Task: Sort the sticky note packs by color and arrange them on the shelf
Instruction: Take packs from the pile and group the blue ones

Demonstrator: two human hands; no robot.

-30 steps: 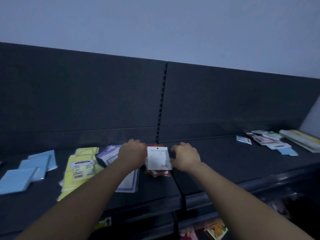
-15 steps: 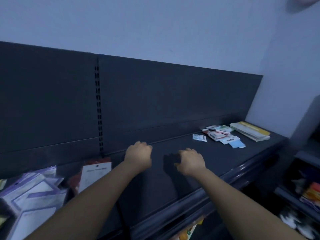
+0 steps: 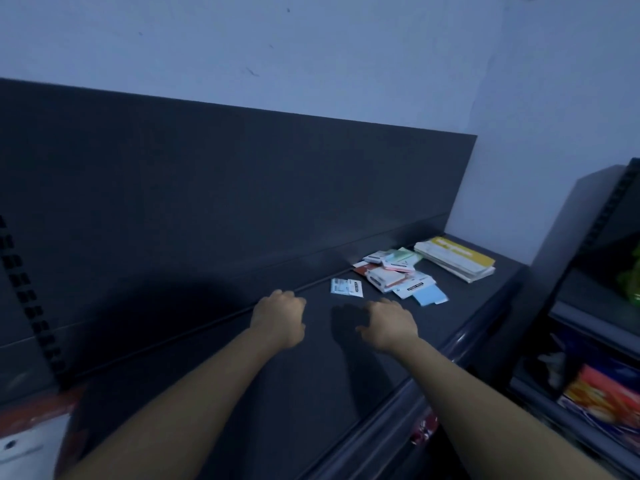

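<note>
A mixed pile of sticky note packs [image 3: 388,271] lies at the right end of the dark shelf [image 3: 214,368], with red, green and white packs in it. A light blue pack [image 3: 429,295] sits at the pile's near edge, and one small white-and-blue pack [image 3: 346,286] lies apart to its left. My left hand [image 3: 278,317] and my right hand [image 3: 391,323] hover over the shelf just short of the pile, fingers loosely curled, holding nothing. A red pack with a white label [image 3: 24,441] shows at the bottom left corner.
A stack of flat booklets with a yellow cover [image 3: 457,259] lies at the shelf's far right end. A second dark rack [image 3: 595,306] stands to the right with colourful goods [image 3: 602,400] on its lower shelves. The dark back panel [image 3: 242,188] rises behind the shelf.
My hands left the red pack at the left and travelled right, empty, along the shelf. The view turned right, so the mixed pile now lies just ahead of my hands.
</note>
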